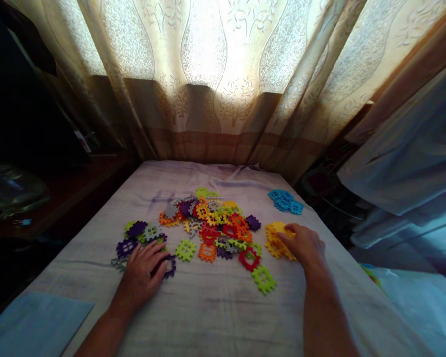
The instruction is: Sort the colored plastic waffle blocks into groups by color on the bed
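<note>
My left hand (pixel 146 267) lies palm down with its fingers stretched out, over the near edge of a group of purple, grey and green notched plastic tiles. A purple tile (pixel 126 247) shows beside its fingers, and a purple frame-shaped tile (pixel 170 267) is to its right. My right hand (pixel 305 244) is at a small pile of yellow notched tiles (pixel 277 243), its thumb and index finger bent close together on a yellow tile at the pile's right side. The other right fingers are mostly hidden.
A mixed heap of tiles (pixel 211 223) lies mid-table, with a red tile (pixel 250 259) and a green tile (pixel 264 279) at its near right. Blue tiles (pixel 284 201) are stacked behind the yellow ones. A light blue sheet (pixel 37 320) lies front left. Curtains (pixel 208 114) hang behind.
</note>
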{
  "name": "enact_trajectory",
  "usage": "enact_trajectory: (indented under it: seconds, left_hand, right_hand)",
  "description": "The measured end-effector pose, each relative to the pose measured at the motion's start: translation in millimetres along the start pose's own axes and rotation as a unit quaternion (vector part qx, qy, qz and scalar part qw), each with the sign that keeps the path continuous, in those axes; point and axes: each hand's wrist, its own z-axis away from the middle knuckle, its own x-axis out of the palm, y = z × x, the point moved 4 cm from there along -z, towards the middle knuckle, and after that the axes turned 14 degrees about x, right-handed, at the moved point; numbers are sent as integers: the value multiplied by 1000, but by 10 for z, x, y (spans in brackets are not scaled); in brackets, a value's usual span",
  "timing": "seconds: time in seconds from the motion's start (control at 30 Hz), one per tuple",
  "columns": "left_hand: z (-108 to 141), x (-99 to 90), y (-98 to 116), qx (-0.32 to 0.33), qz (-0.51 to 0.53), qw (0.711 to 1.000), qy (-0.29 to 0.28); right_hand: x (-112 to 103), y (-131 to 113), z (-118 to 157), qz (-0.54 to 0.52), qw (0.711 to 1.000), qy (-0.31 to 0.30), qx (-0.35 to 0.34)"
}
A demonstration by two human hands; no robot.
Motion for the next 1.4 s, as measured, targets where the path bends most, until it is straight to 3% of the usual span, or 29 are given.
enact_trajectory:
  seconds: [0.1, 0.17, 0.33, 0.43, 0.57, 0.77, 0.87, 0.97, 1.17, 1.2, 1.27, 1.33, 1.4]
  left_hand:
    - [-4, -8, 4, 5, -10, 1000, -5]
    - [-8, -11, 7, 10, -14, 1000, -10]
    - [-12, -5, 1, 14, -17, 1000, -10]
    - [-16, -2, 2, 13, -17, 1000, -8]
    - [-21, -5, 8, -2, -8, 1000, -14]
    - [-23, -11, 17, -9, -1, 1000, -16]
    - [-18, -9, 13, -8, 0, 1000, -11]
    - [-12, -1, 5, -5, -2, 1000, -7]
    - [7, 15, -10, 6, -14, 1000, -4]
    - [11, 15, -11, 8, -16, 1000, -3]
    - [16, 16, -17, 13, -20, 1000, -1]
    - [18, 19, -24, 15, -25, 1000, 2]
    - [18, 24, -28, 17, -30, 999, 3]
  right_hand:
    - [-16, 77, -41, -4, 999, -9, 33]
    - [-28, -32, 9, -22, 1000, 8, 7]
    - [45, -716, 395, -84, 979, 20, -183]
    - [144, -1117, 631, -75, 965, 3, -253]
    - [199, -1420, 711, -30, 969, 8, -247]
    - [222, -1577, 603, 34, 970, -21, -241]
    - [237, -1569, 577, -14, 968, -26, -250]
    - [266, -1495, 562, -147, 955, -48, -253]
    - [329, -1097, 408, -428, 863, -161, -213]
    - [303, -985, 348, -439, 865, -148, -195]
    - [201, -726, 213, -411, 895, -75, -153]
    - [64, -464, 97, -326, 939, 16, -106]
    - [-44, -252, 22, -212, 972, 66, -71]
